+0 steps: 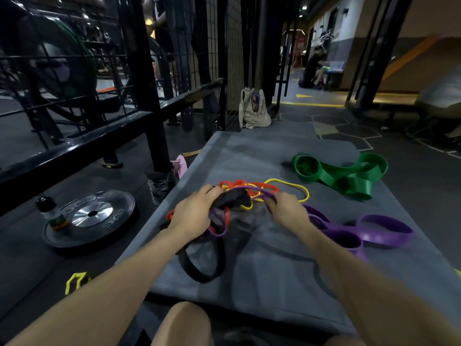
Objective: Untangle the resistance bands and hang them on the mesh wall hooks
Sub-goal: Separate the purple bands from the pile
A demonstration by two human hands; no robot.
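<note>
On the grey padded mat (274,265), both forearms reach forward: the left hand (193,213) grips the wide black rubber band (233,198), the right hand (287,211) pinches the thin purple band (252,188).

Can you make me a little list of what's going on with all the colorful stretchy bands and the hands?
place: gray mat on a gym floor
tangle: red, yellow, black and purple bands knotted together mid-mat
left hand: grips the black band
right hand: pinches a purple strand
green band: lies apart, far right of the mat
wide purple band: trails right from the tangle
hung on hooks: none yet
</note>
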